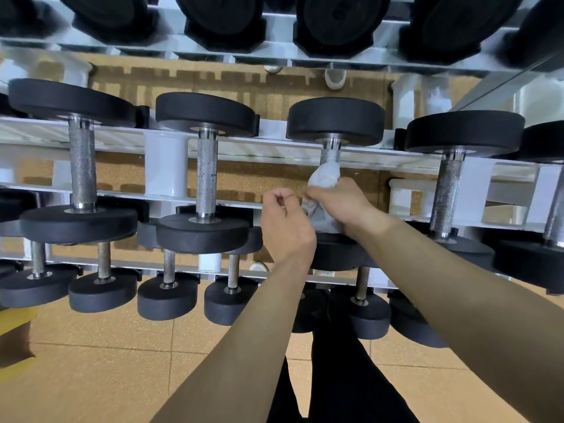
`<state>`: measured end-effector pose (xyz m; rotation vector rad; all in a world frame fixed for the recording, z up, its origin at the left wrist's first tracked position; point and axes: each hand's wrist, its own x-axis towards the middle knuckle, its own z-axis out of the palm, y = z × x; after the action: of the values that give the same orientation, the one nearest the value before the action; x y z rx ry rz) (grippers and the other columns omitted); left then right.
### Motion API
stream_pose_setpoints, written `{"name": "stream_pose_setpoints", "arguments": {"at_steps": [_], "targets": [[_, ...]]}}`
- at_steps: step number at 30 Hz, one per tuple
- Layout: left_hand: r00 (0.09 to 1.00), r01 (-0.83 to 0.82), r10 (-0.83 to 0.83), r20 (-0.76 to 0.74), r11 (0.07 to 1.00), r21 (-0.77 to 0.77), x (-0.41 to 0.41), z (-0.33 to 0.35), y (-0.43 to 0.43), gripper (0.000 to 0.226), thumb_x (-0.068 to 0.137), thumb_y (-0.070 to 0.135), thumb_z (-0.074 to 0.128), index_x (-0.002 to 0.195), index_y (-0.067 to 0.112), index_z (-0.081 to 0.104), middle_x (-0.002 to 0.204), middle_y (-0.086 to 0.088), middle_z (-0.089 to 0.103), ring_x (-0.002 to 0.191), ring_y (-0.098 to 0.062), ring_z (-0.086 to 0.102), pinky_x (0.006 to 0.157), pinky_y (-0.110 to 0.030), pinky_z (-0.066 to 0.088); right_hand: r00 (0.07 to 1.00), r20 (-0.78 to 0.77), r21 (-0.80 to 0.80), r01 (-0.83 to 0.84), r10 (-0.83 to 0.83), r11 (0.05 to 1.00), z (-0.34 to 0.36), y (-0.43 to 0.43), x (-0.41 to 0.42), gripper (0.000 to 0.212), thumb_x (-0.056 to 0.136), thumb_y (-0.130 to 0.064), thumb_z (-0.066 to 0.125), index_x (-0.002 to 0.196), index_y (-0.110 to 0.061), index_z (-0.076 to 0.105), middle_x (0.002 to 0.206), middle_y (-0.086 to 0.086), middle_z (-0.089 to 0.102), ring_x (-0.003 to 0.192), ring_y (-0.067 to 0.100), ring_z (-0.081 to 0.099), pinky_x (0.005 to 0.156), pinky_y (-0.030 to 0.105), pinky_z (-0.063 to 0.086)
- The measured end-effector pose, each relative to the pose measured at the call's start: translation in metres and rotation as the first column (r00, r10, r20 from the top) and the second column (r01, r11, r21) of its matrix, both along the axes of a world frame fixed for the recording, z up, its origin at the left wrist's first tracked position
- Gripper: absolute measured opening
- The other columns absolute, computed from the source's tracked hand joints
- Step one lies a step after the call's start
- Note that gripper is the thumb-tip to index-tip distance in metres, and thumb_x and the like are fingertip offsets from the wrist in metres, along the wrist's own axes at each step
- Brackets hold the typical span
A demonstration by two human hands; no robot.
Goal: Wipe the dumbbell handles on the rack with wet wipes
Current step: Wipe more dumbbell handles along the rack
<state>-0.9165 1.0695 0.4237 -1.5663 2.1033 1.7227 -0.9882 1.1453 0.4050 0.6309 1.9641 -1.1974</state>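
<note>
The wiping is under way on the middle tier of the white rack point(164, 166): the right hand point(338, 203) is closed round a bunched wet wipe point(325, 177), which is wrapped about the knurled handle point(331, 154) of the third dumbbell from the left, leaving only the handle's far end bare. The left hand point(285, 221) sits just beside it with fingers curled; whether it pinches the wipe's trailing edge cannot be told. My judgement is that this handle is partway done, and the next move calls for sliding and twisting the wipe along to the bare far end, then shifting to the neighbouring handle point(445, 193) on the right. As for what holds what, the rack carries large dumbbells on its top tier point(219, 16), the row being wiped in the middle, and smaller dumbbells point(168, 288) below. A brown box point(13, 334) stands on the floor at left, its contents hidden.
</note>
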Motion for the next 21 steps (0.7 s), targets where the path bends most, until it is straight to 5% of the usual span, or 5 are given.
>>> {"name": "stream_pose_setpoints", "arguments": {"at_steps": [4,6,10,17,21], "targets": [[1.000,-0.002,0.002,0.000,1.000,0.005,0.000,-0.001,0.000,0.016,0.102,0.030,0.044,0.089,0.031,0.053,0.091,0.011,0.066,0.086,-0.013,0.063,0.077,-0.034,0.048,0.977,0.050,-0.213,0.212,-0.206,0.954,0.002,-0.006,-0.029,0.030,0.078,-0.023,0.087,0.097,-0.011,0.069,0.084,0.004,0.074,0.071,0.016,0.071,0.062,0.029,0.056],[1.000,0.007,-0.007,-0.012,1.000,0.003,0.001,-0.002,0.000,0.016,0.102,0.032,0.044,0.090,0.032,0.053,0.092,0.011,0.066,0.087,-0.013,0.063,0.077,-0.034,0.048,0.950,0.102,-0.362,0.310,-0.294,0.879,0.003,-0.007,-0.039,0.017,0.082,-0.019,0.083,0.080,-0.015,0.067,0.063,-0.002,0.066,0.057,0.013,0.063,0.057,0.025,0.052],[1.000,0.005,-0.005,-0.014,1.000,0.005,0.001,-0.003,0.001,0.016,0.101,0.031,0.044,0.088,0.033,0.052,0.092,0.010,0.066,0.085,-0.013,0.062,0.076,-0.032,0.047,0.925,0.283,-0.627,0.379,-0.254,0.681,-0.003,-0.003,-0.040,0.030,0.092,-0.019,0.069,0.066,-0.021,0.055,0.055,-0.006,0.045,0.044,0.006,0.042,0.045,0.021,0.042],[1.000,0.015,-0.015,-0.006,1.000,-0.014,0.000,0.000,0.000,0.016,0.102,0.029,0.044,0.091,0.031,0.054,0.091,0.010,0.066,0.087,-0.015,0.062,0.083,-0.039,0.050,0.975,0.216,-0.460,0.053,0.054,0.886,-0.006,0.019,-0.004,0.005,0.089,-0.011,0.073,0.091,-0.007,0.070,0.078,0.011,0.072,0.076,0.021,0.071,0.074,0.034,0.057],[0.980,0.195,-0.197,0.025,0.977,0.086,-0.003,0.005,-0.005,0.016,0.100,0.036,0.051,0.102,0.025,0.063,0.089,0.014,0.065,0.085,-0.005,0.059,0.080,-0.031,0.044,0.993,0.106,-0.423,0.005,0.044,0.906,0.007,0.020,-0.001,0.021,0.085,-0.010,0.077,0.103,0.000,0.072,0.094,0.013,0.077,0.091,0.023,0.074,0.078,0.029,0.058]]}}
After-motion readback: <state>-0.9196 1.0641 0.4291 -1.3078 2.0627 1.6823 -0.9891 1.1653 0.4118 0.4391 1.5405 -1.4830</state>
